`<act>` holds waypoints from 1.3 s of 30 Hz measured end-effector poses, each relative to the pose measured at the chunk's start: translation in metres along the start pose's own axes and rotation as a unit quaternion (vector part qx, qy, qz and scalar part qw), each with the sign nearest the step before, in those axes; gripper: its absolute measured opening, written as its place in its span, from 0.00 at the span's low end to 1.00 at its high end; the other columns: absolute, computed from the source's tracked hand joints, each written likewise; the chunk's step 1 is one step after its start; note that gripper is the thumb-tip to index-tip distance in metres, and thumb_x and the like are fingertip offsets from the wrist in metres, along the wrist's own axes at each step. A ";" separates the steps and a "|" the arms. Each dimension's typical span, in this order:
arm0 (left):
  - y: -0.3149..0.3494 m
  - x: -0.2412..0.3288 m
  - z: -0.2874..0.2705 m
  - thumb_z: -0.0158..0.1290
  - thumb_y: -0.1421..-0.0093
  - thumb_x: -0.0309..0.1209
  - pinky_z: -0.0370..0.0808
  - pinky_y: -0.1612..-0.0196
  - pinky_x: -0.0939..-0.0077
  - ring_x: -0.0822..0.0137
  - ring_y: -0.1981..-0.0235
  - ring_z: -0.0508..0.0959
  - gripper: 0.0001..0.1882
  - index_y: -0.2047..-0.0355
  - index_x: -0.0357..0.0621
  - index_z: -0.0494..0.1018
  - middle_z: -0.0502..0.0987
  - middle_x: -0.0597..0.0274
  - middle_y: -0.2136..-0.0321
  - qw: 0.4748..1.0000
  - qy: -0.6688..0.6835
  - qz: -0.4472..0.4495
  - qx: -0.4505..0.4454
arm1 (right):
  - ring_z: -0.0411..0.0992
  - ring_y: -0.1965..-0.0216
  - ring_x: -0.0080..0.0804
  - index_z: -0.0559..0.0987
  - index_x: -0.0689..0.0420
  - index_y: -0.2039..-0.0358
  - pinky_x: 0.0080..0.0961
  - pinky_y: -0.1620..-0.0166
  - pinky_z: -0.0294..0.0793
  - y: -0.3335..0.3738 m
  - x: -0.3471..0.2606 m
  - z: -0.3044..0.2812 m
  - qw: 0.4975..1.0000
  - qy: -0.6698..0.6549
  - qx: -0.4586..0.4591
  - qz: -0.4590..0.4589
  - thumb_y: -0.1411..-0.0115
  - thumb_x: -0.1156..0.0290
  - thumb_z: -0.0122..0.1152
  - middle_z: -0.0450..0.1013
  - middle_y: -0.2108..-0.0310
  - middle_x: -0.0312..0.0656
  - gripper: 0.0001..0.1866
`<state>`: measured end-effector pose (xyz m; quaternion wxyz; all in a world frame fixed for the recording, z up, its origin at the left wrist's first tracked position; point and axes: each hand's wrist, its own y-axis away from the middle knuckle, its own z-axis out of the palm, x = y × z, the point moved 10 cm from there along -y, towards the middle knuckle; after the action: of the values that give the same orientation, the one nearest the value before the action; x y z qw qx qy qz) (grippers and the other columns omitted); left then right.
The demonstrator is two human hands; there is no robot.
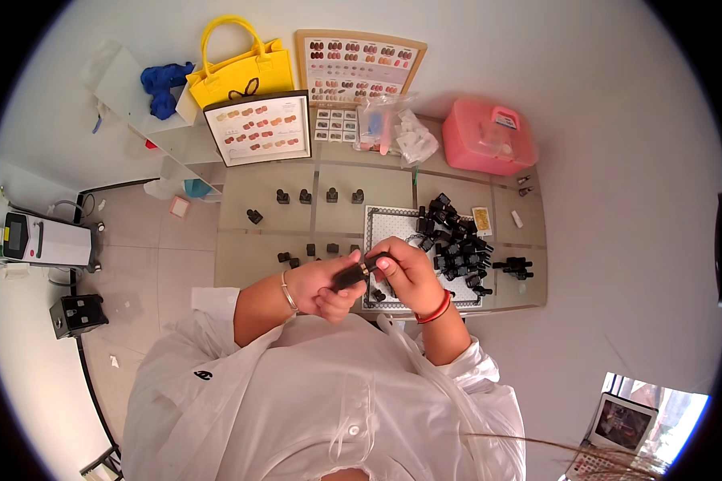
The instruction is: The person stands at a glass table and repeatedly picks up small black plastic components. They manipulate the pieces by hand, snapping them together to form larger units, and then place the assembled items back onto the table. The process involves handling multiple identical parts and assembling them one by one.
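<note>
Close in front of my chest, over the table's near edge, I hold a small black nail polish bottle (347,278). My left hand (314,283) is closed round its body. The fingers of my right hand (413,276) pinch its black cap (378,260). A pale ring shows between body and cap; whether the cap is loose I cannot tell. Beyond my hands, several black bottles stand in rows on the table, one of them a bottle (332,195) in the far row. A heap of similar black bottles (460,255) lies on the white patterned mat (389,220) at the right.
A pink case (489,138) stands at the table's back right. Colour sample boards (257,128) and a yellow bag (245,72) are at the back left. Clear plastic packets (413,140) lie between. On the floor at left are a white wheeled machine (52,242) and a black box (78,316).
</note>
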<state>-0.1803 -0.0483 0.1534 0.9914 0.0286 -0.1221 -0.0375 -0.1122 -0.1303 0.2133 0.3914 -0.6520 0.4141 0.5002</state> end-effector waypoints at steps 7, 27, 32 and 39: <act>-0.006 0.009 -0.021 0.32 0.36 0.69 0.51 0.81 0.80 0.78 0.90 0.49 0.35 0.79 0.50 0.64 0.53 0.77 0.92 0.991 -0.041 0.053 0.119 | 0.68 0.83 0.22 0.73 0.61 0.69 0.21 0.78 0.66 -0.002 0.023 -0.005 0.993 -0.032 0.072 0.083 0.31 0.68 0.52 0.69 0.84 0.35 0.11; 0.025 0.161 -0.060 0.67 0.51 0.31 0.75 0.63 0.67 0.56 0.69 0.80 0.17 0.62 0.40 0.76 0.80 0.53 0.70 0.482 -0.728 0.216 0.438 | 0.76 0.66 0.45 0.58 0.62 0.37 0.34 0.59 0.73 0.017 0.056 -0.035 0.994 0.077 0.047 0.063 0.31 0.58 0.49 0.75 0.64 0.49 0.29; 0.040 0.211 -0.140 0.68 0.50 0.32 0.76 0.63 0.68 0.56 0.70 0.80 0.17 0.63 0.39 0.76 0.81 0.53 0.70 0.475 -0.683 0.180 0.525 | 0.75 0.66 0.42 0.67 0.61 0.42 0.32 0.59 0.73 0.042 0.086 -0.076 0.987 0.084 0.105 0.090 0.30 0.56 0.46 0.75 0.66 0.47 0.24; 0.032 0.224 -0.191 0.67 0.49 0.34 0.76 0.60 0.61 0.51 0.66 0.80 0.15 0.64 0.41 0.78 0.81 0.51 0.68 0.388 -0.718 0.085 0.572 | 0.73 0.68 0.26 0.75 0.63 0.52 0.25 0.60 0.73 0.080 0.108 -0.100 0.978 -0.021 0.135 0.161 0.29 0.56 0.46 0.75 0.71 0.40 0.21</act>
<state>0.0853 -0.0258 0.0247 0.2841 0.5405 -0.7829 0.1192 -0.1370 -0.2668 0.1196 0.3986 -0.5075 0.5688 0.5099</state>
